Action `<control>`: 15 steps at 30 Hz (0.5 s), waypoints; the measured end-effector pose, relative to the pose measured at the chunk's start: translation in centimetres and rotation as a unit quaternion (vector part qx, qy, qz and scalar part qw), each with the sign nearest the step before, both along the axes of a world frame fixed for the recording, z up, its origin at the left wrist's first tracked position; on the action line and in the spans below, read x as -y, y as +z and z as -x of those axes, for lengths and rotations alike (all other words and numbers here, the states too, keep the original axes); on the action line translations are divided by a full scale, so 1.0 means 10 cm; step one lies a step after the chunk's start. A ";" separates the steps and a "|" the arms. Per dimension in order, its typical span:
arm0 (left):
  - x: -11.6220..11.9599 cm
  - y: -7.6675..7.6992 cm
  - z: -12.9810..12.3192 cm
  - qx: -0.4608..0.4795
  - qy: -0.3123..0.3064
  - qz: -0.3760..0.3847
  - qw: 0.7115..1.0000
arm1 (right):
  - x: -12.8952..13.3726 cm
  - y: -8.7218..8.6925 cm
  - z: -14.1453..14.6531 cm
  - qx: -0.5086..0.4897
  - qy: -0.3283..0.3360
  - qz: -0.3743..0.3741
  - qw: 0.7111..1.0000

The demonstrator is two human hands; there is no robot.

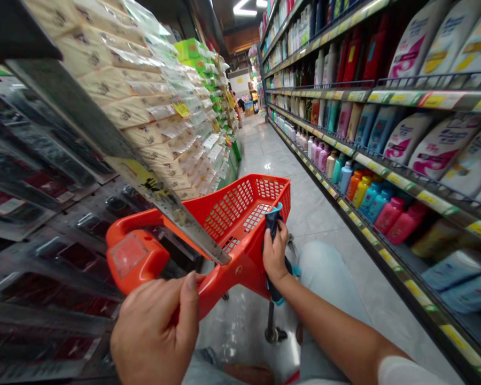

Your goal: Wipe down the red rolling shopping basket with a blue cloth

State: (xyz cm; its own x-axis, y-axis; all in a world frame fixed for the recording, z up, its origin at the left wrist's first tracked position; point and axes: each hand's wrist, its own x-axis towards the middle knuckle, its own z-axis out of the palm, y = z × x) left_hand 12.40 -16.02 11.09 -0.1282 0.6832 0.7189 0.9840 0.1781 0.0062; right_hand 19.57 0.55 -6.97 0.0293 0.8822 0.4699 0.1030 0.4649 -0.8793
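A red plastic shopping cart [240,206] with a perforated basket stands tilted across the middle of the view. My left hand [156,329] is closed around the near bar of its red frame, the thumb on top. At the cart's right side, my right hand [276,248] presses its fingers around a dark blue cloth [273,220] with light blue edging. Part of that cloth hangs below the hand. From the upper left a long grey metal strip [164,198] with a yellow sticker slants down, its lower end appearing to meet the cart's rim.
Shelves of shampoo and other bottles [369,192] line the right side of the aisle. Stacked tissue packs [140,101] rise on the left, beside hanging packaged goods [44,256]. A grey tiled floor [260,147] runs back between them. My jeans-clad knee [328,278] is close to the cart.
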 end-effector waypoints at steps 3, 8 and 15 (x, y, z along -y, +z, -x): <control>0.00 -0.02 0.06 0.015 0.013 -0.007 1.000 | 0.22 -0.08 0.06 0.024 0.057 -0.011 0.998; -0.02 -0.06 0.15 0.036 0.027 -0.031 0.998 | 0.26 -0.12 0.09 0.035 0.110 -0.079 0.990; -0.06 -0.09 0.30 0.029 0.010 -0.048 0.998 | 0.30 -0.26 0.15 0.081 0.129 -0.040 0.988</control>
